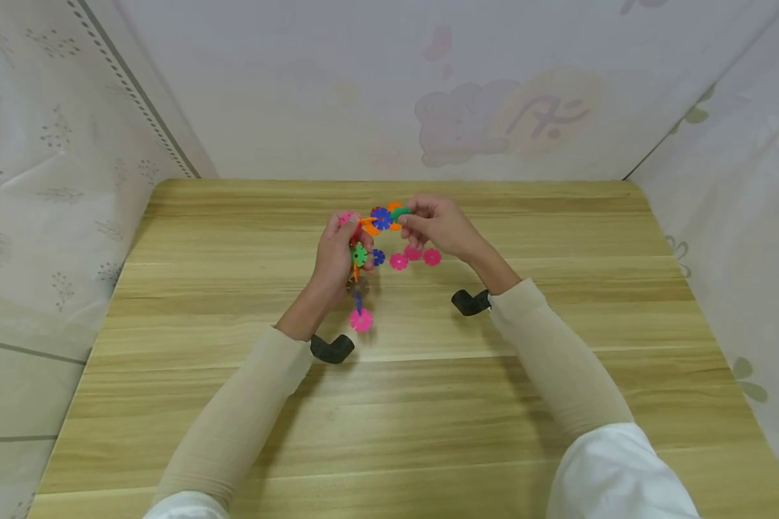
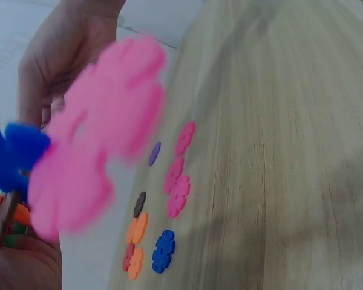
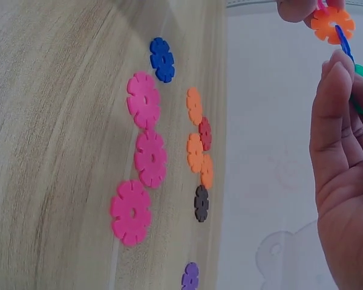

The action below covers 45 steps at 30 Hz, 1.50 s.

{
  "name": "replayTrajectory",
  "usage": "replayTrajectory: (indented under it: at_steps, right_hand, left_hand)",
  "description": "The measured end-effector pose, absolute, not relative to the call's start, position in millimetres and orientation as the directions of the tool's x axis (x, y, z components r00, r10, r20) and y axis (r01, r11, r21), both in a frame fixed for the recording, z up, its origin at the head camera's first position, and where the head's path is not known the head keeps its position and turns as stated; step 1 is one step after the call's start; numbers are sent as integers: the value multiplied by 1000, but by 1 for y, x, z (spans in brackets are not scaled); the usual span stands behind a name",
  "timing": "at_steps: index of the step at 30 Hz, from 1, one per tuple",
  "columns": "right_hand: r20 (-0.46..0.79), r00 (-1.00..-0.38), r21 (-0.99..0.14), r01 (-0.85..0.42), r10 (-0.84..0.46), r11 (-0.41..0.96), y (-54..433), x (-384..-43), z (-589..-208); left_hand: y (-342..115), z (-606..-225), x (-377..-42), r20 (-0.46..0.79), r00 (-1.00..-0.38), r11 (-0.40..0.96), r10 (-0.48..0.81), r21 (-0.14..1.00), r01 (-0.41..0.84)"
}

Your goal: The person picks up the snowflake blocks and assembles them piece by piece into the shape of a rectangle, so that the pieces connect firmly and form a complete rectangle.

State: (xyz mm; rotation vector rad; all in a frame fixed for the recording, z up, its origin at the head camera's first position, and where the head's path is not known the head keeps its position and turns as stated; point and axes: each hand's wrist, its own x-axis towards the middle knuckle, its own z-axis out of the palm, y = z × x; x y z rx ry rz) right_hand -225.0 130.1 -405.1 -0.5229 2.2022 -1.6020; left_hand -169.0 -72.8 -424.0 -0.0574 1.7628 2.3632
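My left hand [image 1: 333, 261] grips a chain of slotted snowflake discs joined edge to edge. From that hand the chain hangs toward me, through a green disc [image 1: 360, 254] to a pink disc [image 1: 361, 321] at its lower end. At the other end, an orange disc [image 3: 333, 25] carries a blue disc [image 1: 381, 218]. My right hand [image 1: 443, 227] pinches a green disc [image 1: 399, 213] against the blue one's edge; whether their slots are locked, I cannot tell. In the left wrist view the pink end disc [image 2: 103, 130] looms large and blurred.
Loose discs lie flat on the wooden table [image 1: 389, 432] below the hands: several pink [image 3: 150, 158], a blue [image 3: 162, 60], several orange [image 3: 195, 152], a red [image 3: 205, 133], a black [image 3: 201, 203] and a purple [image 3: 190, 277]. A pale printed curtain [image 1: 311, 86] stands behind the table's far edge.
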Motion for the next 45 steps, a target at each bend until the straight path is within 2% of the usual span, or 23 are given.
replayTrajectory:
  at_steps: [9,22,30,38,45]
  right_hand:
    - [-94,-846,-943,-93,-525,318,126,-223,-403]
    - [-116,-837,-936,-88,-535,341,123,-224,-405]
    - [-151,-837,-921,-74,-525,383,123,-229,-400]
    - [-186,-834,-946,9,-520,323,133,-239,-407]
    - [-173,-893,-962,64,-415,265,141,-249,-416]
  left_hand:
    - [-74,-418,-167,-247,-953,-293,174,911,-290]
    - [-75,-419,-167,-266,-952,-262,149,918,-298]
    - [-78,-422,-171,-257,-955,-434,150,850,-297]
    - [-87,-417,-171,-254,-957,-537,140,793,-288]
    - [-95,-416,-169,-221,-965,-543,145,797,-264]
